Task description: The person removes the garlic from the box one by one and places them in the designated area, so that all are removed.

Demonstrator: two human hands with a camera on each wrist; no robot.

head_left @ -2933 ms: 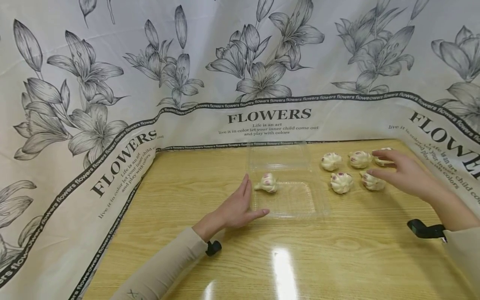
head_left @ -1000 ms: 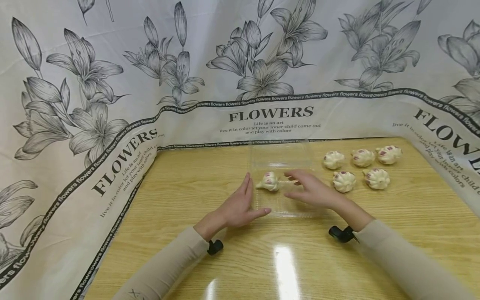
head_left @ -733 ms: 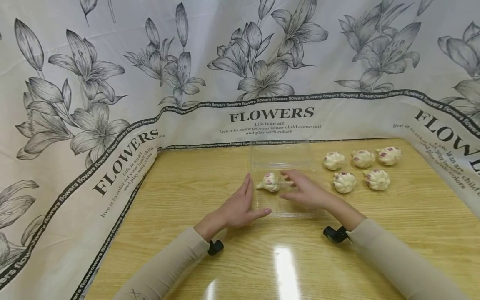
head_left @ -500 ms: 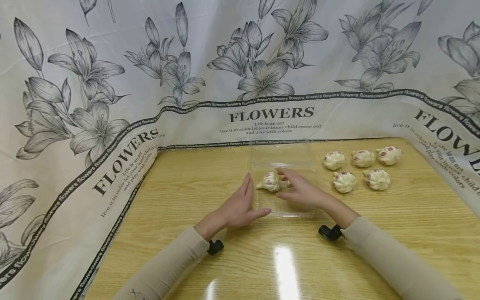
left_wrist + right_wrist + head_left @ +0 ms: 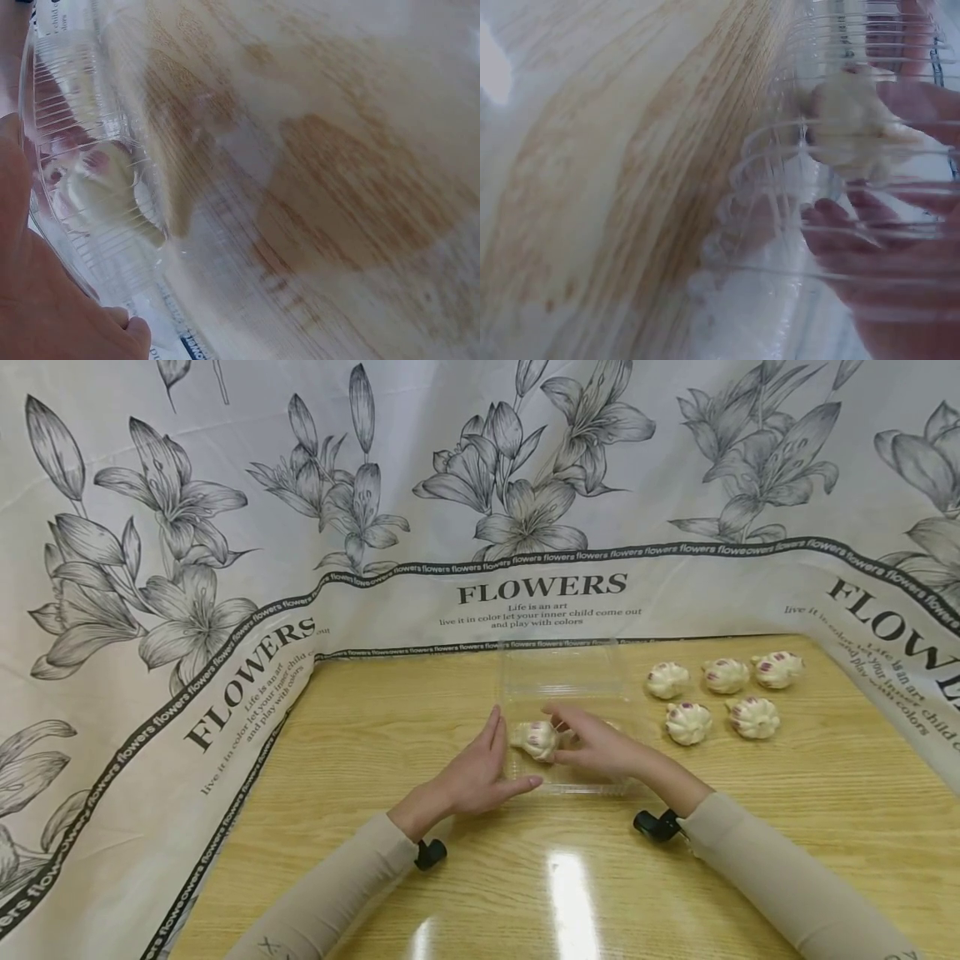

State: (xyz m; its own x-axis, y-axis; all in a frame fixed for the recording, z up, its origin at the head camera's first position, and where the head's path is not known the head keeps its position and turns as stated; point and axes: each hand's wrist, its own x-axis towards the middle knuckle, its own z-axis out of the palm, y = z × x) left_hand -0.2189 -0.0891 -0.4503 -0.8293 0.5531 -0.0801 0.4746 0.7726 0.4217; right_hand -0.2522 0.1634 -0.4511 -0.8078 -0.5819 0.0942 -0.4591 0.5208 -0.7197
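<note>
A clear plastic hinged container lies with its lid folded back toward the fabric. Inside its left part is a cream garlic bulb with purple marks, its stem pointing left. My right hand reaches into the container from the right, pinching the bulb between thumb and fingers. Through the ribbed clear wall, the right wrist view shows the fingers around the garlic bulb. My left hand rests against the container's left side, fingers straight, thumb stretched along the front corner. The left wrist view shows that hand beside the wall.
Several more garlic bulbs stand in two rows on the wooden table, right of the container. Flower-printed fabric walls off the back and sides. A dark wrist camera juts below the right wrist.
My right hand has come from the bulbs at the right into the container, then leftward to the bulb there. That bulb has shifted slightly toward the front. My left hand has stayed put.
</note>
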